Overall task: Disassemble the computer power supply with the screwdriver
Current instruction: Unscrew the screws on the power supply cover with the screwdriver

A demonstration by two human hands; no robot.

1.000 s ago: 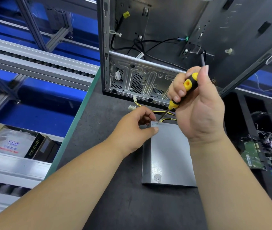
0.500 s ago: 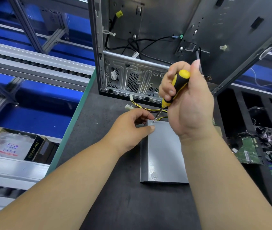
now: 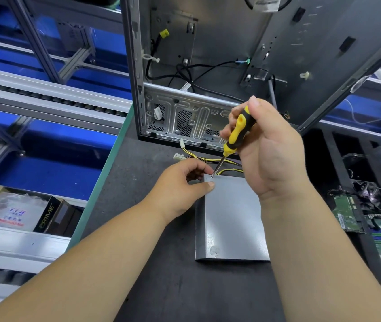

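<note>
My right hand point(image 3: 270, 145) still grips the screwdriver point(image 3: 237, 133) on the power supply point(image 3: 231, 217) corner screw; left hand point(image 3: 180, 189) pinches the corner, so unscrewing continues.

Open grey metal computer case point(image 3: 219, 73) standing upright on dark work mat point(image 3: 152, 287), green circuit boards point(image 3: 347, 214) at right, black carton printed PRIME point(image 3: 47, 217) at left, roller conveyor rails point(image 3: 45, 98) behind.

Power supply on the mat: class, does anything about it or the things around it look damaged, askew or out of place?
Nothing stands out. The power supply lies flat on the mat, steadied by the left hand; the right hand holds the screwdriver tilted, its tip at a far-corner screw. Its yellow and black cables trail loosely toward the open computer case.
</note>
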